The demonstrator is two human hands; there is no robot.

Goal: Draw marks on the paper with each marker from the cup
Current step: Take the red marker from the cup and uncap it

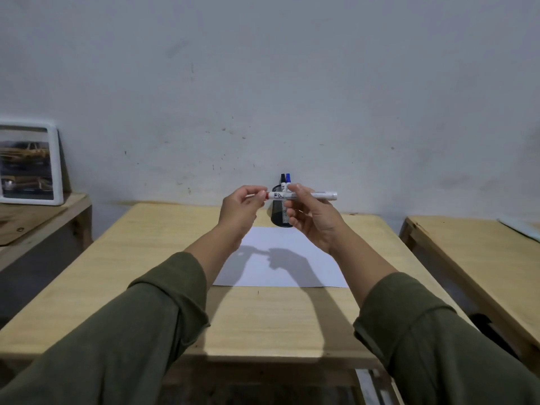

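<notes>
While held level, marker [304,195] between hands

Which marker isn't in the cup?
The red marker, held level in both hands. The black marker and blue marker stand in the cup.

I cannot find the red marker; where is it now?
The red marker is held level between both hands, its cap in the left hand, its barrel in the right hand, before the mesh cup.

A light wooden table [140,276] carries a white paper [306,258] and a black mesh cup [279,219].
</notes>
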